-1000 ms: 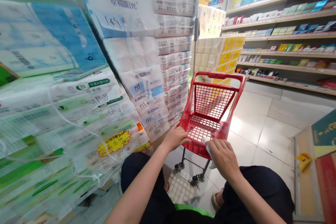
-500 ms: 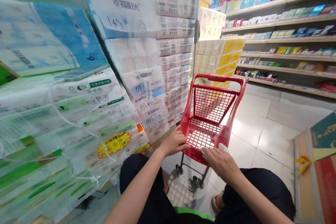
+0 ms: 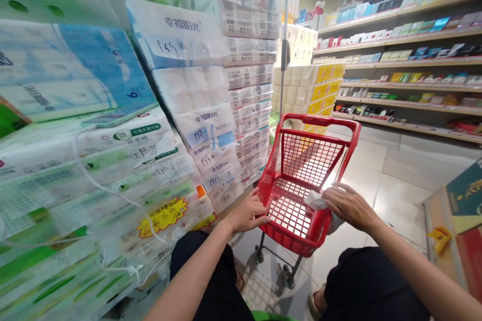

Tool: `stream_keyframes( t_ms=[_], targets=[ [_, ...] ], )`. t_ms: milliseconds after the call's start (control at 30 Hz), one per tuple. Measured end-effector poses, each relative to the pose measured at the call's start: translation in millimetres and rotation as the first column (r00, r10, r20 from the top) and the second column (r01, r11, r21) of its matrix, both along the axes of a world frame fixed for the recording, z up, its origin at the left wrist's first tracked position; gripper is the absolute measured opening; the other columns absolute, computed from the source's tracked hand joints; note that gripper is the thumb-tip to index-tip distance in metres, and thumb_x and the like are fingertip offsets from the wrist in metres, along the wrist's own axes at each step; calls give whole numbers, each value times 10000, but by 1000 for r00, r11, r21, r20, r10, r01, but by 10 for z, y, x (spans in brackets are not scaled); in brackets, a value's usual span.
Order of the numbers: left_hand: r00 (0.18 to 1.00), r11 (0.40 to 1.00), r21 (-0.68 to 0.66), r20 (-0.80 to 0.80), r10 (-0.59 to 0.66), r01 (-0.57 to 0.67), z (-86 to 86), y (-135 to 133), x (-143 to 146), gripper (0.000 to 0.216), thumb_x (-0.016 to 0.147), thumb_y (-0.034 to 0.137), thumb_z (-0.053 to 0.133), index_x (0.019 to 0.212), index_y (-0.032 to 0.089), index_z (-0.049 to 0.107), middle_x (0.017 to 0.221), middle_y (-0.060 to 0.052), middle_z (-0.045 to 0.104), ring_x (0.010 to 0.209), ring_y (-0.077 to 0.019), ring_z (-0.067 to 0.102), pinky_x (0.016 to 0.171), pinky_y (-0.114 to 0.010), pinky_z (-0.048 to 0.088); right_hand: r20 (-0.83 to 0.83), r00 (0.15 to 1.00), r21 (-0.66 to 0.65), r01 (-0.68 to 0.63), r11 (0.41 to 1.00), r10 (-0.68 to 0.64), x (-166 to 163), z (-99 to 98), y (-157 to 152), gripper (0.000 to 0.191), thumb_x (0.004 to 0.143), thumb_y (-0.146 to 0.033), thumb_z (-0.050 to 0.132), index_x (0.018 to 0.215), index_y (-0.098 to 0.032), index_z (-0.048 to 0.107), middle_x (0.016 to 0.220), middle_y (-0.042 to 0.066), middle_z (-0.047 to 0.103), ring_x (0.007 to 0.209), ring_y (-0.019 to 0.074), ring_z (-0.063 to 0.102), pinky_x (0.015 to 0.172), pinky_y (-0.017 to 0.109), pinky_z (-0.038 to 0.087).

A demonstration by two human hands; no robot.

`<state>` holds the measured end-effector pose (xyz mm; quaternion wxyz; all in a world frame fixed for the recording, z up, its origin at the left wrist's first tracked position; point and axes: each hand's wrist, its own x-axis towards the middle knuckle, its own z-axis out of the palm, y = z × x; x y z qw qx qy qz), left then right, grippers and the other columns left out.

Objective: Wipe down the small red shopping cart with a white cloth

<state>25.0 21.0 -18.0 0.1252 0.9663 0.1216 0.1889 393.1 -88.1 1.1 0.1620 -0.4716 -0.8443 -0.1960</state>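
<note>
A small red shopping cart (image 3: pixel 289 241) with a grid basket and grey wheeled legs stands in front of my knees. On its left rim rests my left hand (image 3: pixel 246 212), fingers curled over the edge and thumb along the near side. My right hand (image 3: pixel 348 205) is at the cart's right rim, closed on a white cloth or tissue (image 3: pixel 317 200). That white piece drapes over the rim, partly inside the basket and partly outside. Through the grid, the floor shows in the basket.
Stacked tissue packs (image 3: pixel 211 120) rise close on the left, with a phone (image 3: pixel 120 114) and white cable on top of the nearer pile. Yellow-and-white packs (image 3: pixel 326 90) stand behind the cart. Stocked shelves (image 3: pixel 399 62) line the back right. A cardboard box (image 3: pixel 444 230) sits at right.
My right hand has moved right and up, from the basket's near edge to its right rim, with the white cloth or tissue. My left hand stays on the left rim.
</note>
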Motion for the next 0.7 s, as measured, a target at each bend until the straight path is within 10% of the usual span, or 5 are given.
stream_keyframes(
  t_ms=[333, 700],
  targets=[
    [983, 976, 145, -63, 171, -160, 85, 253, -69, 406, 1024, 370, 337, 777, 226, 626, 833, 3, 651, 937, -153, 577, 1195, -425, 170, -92, 969, -26, 227, 974, -228, -174, -104, 155, 275, 1006, -308, 353, 861, -201, 562, 866, 45, 629, 835, 184, 538, 845, 340, 368],
    [909, 917, 87, -126, 398, -390, 10, -690, 823, 527, 941, 635, 368, 1150, 191, 562, 908, -89, 711, 828, -253, 669, 766, -366, 488, -126, 919, 48, 382, 923, -374, -563, -81, 185, 283, 1009, -313, 364, 869, -198, 582, 855, 52, 628, 845, 189, 521, 844, 346, 340]
  ],
)
